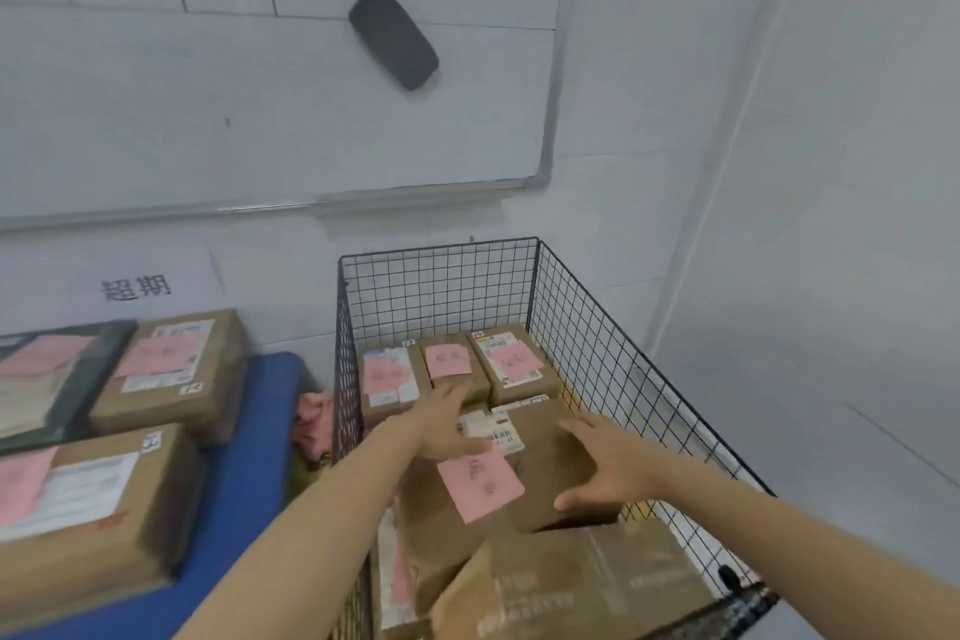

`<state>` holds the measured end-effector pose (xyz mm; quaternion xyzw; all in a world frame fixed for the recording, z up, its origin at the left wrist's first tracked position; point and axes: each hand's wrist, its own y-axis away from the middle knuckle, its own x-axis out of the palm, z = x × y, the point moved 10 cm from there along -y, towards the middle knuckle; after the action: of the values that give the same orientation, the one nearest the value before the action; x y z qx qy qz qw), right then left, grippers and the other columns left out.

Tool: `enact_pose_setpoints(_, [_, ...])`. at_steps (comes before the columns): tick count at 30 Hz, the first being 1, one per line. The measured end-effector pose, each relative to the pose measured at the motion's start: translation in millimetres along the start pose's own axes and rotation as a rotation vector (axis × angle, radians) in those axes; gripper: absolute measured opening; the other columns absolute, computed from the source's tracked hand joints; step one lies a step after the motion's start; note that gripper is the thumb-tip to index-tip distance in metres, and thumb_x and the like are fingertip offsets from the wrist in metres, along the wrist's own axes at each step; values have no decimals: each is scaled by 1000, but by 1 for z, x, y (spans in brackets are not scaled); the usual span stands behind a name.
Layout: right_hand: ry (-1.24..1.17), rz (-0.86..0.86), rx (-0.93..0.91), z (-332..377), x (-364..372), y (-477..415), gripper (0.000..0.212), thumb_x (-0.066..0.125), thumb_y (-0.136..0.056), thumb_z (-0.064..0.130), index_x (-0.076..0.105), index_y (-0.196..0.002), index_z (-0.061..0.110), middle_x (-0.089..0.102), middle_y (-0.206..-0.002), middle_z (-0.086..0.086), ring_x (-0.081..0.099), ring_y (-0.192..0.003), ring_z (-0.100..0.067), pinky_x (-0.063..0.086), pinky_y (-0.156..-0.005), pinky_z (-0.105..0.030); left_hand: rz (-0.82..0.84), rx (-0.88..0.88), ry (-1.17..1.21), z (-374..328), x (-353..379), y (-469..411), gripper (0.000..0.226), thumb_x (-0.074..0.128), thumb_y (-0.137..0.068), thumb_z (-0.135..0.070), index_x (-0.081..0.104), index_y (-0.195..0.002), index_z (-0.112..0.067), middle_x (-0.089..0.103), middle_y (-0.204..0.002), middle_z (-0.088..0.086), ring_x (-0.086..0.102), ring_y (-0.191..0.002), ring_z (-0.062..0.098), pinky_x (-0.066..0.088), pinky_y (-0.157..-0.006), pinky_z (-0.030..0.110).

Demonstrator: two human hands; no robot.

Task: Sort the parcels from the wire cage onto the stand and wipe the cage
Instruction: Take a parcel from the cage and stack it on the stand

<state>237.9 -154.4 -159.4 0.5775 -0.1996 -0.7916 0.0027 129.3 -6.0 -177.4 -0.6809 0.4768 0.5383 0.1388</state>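
Reaching into the cage, both hands close on one parcel, a brown box with a pink note and a white label on top, lying tilted on other boxes near the middle of the cage. The left hand lies with spread fingers over the box's far left corner, partly covering the label; the right hand cups the near right edge, thumb on the front face and fingers on top, so the box is grasped between them. Behind it, three smaller boxes with pink notes stand side by side against the cage's back wall, and a larger carton lies tilted in the near corner. Left of the cage, well apart from the hands, more boxes with pink notes sit on a blue stand. A whiteboard hangs on the wall above, a dark eraser stuck to it.
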Motion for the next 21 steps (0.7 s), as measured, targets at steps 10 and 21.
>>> enact_pose_setpoints(10, [61,30,-51,-12,10,-5,98,68,-78,58,19,-151,13,24,-154,-4,32,-136,-21,30,-113,-36,70,-96,20,10,22,4,86,57,-88,-53,13,-153,-19,32,-153,3,35,-137,22,30,-111,33])
enact_pose_setpoints(21, [-221,-45,186,-9,25,-41,78,57,-88,56,31,-138,2,55,-129,-11,58,-113,-25,52,-93,-35,-77,-216,86,27,12,5,91,61,-84,-55,11,-151,-19,29,-150,11,38,-134,30,37,-107,42])
